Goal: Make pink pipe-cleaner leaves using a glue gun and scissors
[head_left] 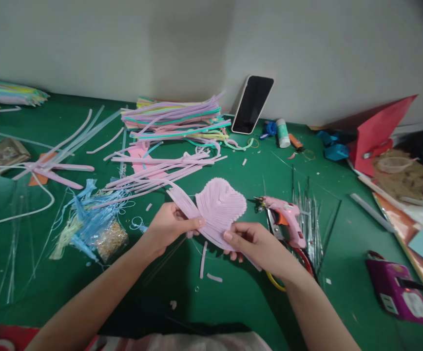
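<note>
Between my two hands, above the green table, is a pale pink pipe-cleaner petal (221, 202) with ridged rows and a scalloped edge. My left hand (171, 224) pinches the loose strands at its lower left, thumb on top. At the lower right edge, my right hand (250, 241) grips the petal between thumb and fingers. Strand ends stick out past both hands. Beyond my left hand lie loose pink pipe cleaners (160, 175). A pink glue gun (286, 217) rests right of my right hand, over scissors (275, 225) partly hidden by it and my forearm.
Bundled pastel pipe cleaners (175, 117) lie at the back beside a phone (253, 104) leaning on the wall. Blue tassels (90, 209) and a bag of gold beads (111, 241) sit at left. A purple device (397, 287) with a cable is at right, near silver strips (310, 219).
</note>
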A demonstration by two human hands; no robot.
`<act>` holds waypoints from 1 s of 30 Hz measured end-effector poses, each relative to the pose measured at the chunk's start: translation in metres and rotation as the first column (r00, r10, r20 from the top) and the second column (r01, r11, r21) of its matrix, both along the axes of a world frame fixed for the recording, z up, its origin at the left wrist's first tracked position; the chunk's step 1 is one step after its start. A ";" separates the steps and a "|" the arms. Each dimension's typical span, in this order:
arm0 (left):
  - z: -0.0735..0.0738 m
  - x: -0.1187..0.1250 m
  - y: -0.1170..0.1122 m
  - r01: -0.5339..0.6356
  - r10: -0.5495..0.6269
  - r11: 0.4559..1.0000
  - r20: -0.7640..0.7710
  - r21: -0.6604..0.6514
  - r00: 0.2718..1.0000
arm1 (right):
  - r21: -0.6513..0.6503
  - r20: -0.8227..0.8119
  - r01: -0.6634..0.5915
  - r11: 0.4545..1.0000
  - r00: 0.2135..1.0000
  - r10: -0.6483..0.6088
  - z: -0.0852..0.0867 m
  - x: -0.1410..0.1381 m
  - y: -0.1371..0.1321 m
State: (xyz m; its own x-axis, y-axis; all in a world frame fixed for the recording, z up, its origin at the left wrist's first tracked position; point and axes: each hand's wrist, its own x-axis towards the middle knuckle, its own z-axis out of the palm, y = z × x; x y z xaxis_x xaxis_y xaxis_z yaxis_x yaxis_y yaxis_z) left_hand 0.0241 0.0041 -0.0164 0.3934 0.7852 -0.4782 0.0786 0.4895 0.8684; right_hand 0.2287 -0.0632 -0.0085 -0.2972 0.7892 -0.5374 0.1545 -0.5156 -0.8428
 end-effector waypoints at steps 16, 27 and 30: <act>-0.004 -0.004 0.003 0.046 -0.046 0.999 0.058 -0.005 0.997 | -0.051 0.007 0.092 0.994 0.996 -0.091 0.002 0.004 0.003; -0.005 -0.006 0.002 0.092 -0.090 0.995 0.054 -0.033 0.995 | -0.129 -0.067 0.080 0.988 0.994 -0.089 -0.003 0.011 0.006; -0.004 -0.005 0.003 0.093 -0.091 0.994 0.053 -0.048 0.994 | -0.151 -0.057 0.078 0.985 0.995 -0.087 -0.004 0.012 0.007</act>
State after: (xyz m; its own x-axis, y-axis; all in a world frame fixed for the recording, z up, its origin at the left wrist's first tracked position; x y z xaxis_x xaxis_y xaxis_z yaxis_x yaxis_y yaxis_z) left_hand 0.0187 0.0067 -0.0200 0.4878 0.7199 -0.4938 0.0818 0.5255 0.8469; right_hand 0.2402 -0.0563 -0.0124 -0.2714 0.7252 -0.6327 0.0551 -0.6446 -0.7625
